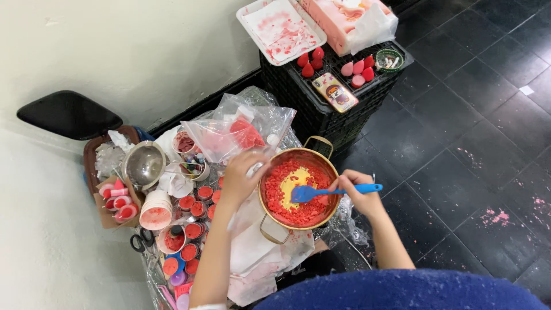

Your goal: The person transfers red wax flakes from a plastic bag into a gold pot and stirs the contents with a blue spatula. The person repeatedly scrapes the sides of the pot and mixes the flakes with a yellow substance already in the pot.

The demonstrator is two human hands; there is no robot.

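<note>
A copper-coloured pot with two handles sits low in front of me, filled with small red chunks around a yellow patch in the middle. My right hand holds a blue spatula by its handle, its blade lying in the red chunks. My left hand rests on the pot's left rim, next to a clear plastic bag holding red material.
Left of the pot stand several small round tins of red paste, a metal bowl, scissors and white paper. A black crate behind carries red drop-shaped pieces, a phone, a stained white tray and a pink block. Dark tiled floor lies to the right.
</note>
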